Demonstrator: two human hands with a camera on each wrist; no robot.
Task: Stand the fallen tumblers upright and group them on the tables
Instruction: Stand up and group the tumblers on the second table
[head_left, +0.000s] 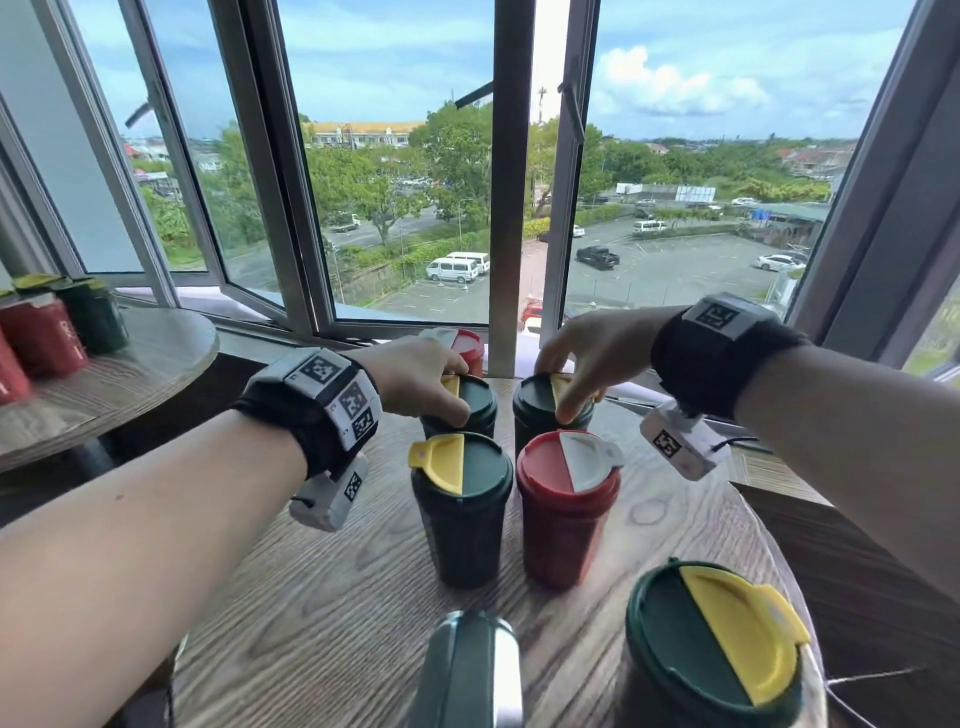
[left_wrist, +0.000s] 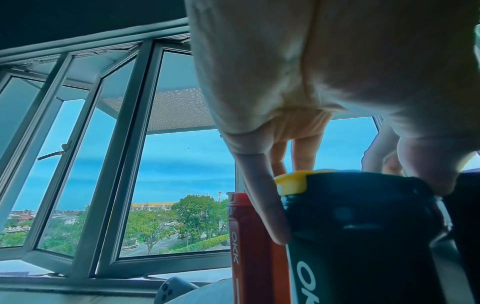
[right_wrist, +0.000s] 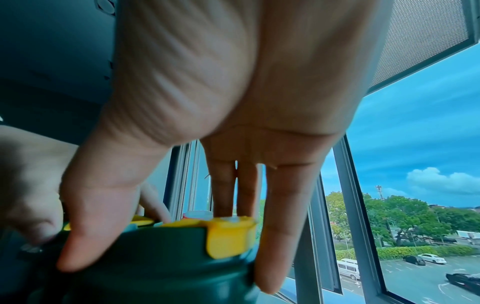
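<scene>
Two dark green tumblers with yellow lid flaps stand upright side by side at the far part of the round wooden table (head_left: 332, 623). My left hand (head_left: 457, 395) grips the lid of the left green tumbler (head_left: 480, 410) from above; in the left wrist view this hand (left_wrist: 350, 185) curls over that tumbler (left_wrist: 363, 226). My right hand (head_left: 558, 389) grips the lid of the right green tumbler (head_left: 535, 405), and the right wrist view shows its fingers (right_wrist: 270, 267) and thumb round the lid (right_wrist: 155, 257). In front of them stand another green tumbler (head_left: 462, 499) and a red tumbler (head_left: 566, 499).
A red tumbler (head_left: 470, 345) stands behind, by the window. Close to me are a big green tumbler (head_left: 711, 649) and a grey-lidded one (head_left: 472, 675). A second table (head_left: 130, 374) at the left holds several red and green tumblers (head_left: 47, 338). The windows stand open.
</scene>
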